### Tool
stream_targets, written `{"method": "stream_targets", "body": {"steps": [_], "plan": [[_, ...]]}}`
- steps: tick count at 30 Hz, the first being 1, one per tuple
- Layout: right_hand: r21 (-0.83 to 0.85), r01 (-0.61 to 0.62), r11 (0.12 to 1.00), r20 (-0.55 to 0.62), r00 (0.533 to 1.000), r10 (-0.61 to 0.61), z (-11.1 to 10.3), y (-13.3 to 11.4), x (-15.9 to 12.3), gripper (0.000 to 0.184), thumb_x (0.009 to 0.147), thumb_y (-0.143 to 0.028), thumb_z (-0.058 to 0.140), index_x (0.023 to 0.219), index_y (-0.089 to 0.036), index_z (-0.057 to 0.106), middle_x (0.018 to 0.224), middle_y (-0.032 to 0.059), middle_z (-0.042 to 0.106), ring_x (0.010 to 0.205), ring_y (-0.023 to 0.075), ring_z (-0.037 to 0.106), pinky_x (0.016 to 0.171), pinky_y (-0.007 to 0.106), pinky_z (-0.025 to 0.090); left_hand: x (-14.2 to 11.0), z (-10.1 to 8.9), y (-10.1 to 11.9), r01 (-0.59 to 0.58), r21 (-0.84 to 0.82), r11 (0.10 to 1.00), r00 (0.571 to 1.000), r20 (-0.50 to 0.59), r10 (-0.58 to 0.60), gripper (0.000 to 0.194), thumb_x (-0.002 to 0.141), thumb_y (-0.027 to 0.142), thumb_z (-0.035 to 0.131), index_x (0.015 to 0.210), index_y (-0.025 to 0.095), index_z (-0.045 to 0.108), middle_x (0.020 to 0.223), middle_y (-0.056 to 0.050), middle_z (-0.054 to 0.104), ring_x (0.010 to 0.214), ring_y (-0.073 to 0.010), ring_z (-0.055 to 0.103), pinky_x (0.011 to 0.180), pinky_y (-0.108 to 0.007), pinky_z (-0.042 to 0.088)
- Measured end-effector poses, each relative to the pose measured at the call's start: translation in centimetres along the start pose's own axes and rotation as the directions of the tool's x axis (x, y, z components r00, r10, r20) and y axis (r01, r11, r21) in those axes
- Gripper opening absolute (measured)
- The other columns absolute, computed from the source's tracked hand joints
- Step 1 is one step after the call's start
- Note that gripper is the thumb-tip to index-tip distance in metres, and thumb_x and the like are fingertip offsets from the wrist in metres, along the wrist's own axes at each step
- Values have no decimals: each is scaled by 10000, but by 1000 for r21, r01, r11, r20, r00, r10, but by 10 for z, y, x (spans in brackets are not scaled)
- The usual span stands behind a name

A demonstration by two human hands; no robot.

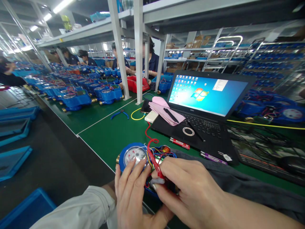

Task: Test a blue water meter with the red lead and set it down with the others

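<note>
Blue trays (30, 208) stand at far left, beyond the bench edge. On the green bench (100, 130), rows of meters (77, 100) lie toward the back.

At front centre lies the meter under work (124, 163), dial face up. Its brass fitting (118, 159) points left; the long axis appears to run left to right, though the right end is covered. The left hand (135, 190) lies flat over dial and housing, fingers extended, gripping nothing.

The compartment right of the dial is open, with wires exposed and no cover seen on it. Work is judged part-way: a red cable (150, 152) reaches the compartment, but whether it is joined cannot be told. Loose wires remain untucked.

The right hand (190, 179) is closed, pinching the cable end and a grey piece (157, 181) between thumb and fingers. A laptop (207, 95) stands behind, to the right.
</note>
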State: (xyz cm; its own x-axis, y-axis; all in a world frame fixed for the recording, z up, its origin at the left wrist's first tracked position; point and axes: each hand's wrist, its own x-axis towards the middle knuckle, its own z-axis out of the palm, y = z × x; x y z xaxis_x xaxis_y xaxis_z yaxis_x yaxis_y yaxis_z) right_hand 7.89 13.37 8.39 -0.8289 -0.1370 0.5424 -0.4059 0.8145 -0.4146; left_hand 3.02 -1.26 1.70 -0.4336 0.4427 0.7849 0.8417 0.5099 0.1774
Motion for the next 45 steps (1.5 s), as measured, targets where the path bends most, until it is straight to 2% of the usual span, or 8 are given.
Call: {"method": "stream_targets", "body": {"steps": [35, 45], "plan": [[-1, 4, 1000, -1, 1000, -4, -2, -1, 3, 157, 803, -104, 451, 675, -192, 428, 616, -29, 483, 537, 106, 409, 503, 238, 294, 1, 0, 0, -11, 12, 1000, 1000, -1, 11, 518, 707, 309, 632, 1151, 63, 527, 1106, -162, 603, 1179, -292, 483, 1123, -510, 206], [11, -11, 1000, 21, 1000, 11, -2, 2, 3, 129, 806, -108, 441, 703, -186, 449, 640, -21, 498, 558, 108, 428, 513, 235, 299, 1, 0, 0, -21, 22, 1000, 1000, -4, 21, 521, 711, 329, 625, 1158, 81, 525, 1116, -147, 600, 1187, -283, 474, 1134, -483, 184]]}}
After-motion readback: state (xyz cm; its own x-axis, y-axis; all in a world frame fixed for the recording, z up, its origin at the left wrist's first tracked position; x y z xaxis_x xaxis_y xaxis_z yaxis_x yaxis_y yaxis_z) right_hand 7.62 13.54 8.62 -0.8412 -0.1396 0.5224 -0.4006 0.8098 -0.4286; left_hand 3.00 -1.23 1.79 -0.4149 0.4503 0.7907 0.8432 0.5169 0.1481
